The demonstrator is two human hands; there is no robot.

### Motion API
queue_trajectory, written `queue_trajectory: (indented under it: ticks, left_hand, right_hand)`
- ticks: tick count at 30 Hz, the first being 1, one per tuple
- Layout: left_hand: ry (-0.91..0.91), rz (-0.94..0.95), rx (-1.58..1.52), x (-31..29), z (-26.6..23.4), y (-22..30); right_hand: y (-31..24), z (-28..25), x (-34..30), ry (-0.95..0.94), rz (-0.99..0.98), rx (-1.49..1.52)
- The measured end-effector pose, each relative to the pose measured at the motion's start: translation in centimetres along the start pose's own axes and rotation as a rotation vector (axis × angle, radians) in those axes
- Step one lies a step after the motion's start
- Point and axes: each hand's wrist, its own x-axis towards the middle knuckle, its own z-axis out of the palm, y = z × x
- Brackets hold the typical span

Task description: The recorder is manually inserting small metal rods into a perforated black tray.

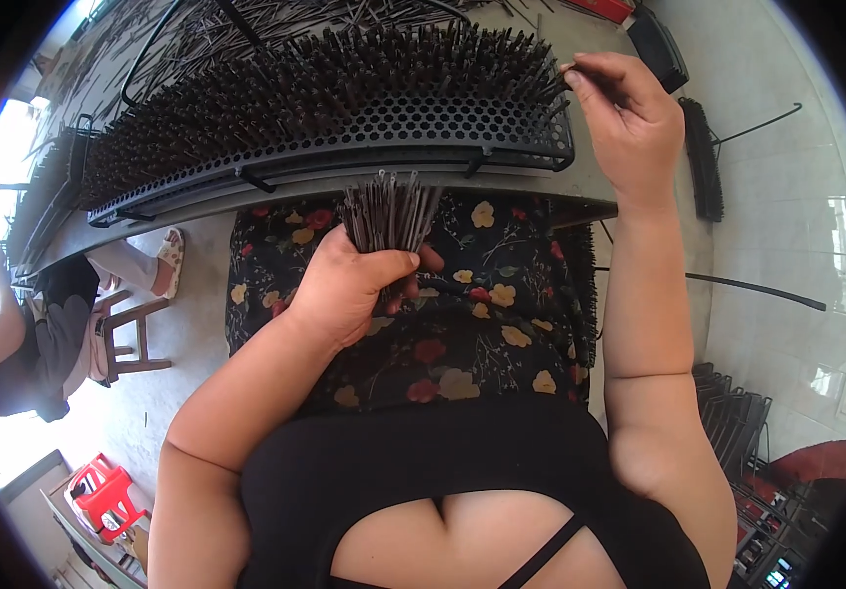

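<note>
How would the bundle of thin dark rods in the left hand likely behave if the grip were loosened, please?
The bundle of rods would probably splay and slip apart: only the left hand binds it, and the tips already fan out. Each rod looks straight and thin, so likely stiff and light. Being slender, loose ones might roll off the floral lap.

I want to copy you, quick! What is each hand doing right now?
Left hand: closed around a bundle of thin dark rods.
Right hand: fingers pinched on one thin rod at the perforated rack.
</note>
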Motion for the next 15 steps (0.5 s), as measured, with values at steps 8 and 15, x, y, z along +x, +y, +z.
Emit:
queue_trajectory:
  ticks: [8,15]
  left_hand:
    - [0.036,0.004,-0.074,0.3,0.0,0.2]
    - [0.020,0.067,-0.104,0.4,-0.6,-0.3]
  right_hand:
    - [1.2,0.4,1.0,-0.182,-0.157,-0.303]
    - [0.9,0.7,0.5,-0.153,-0.030,-0.269]
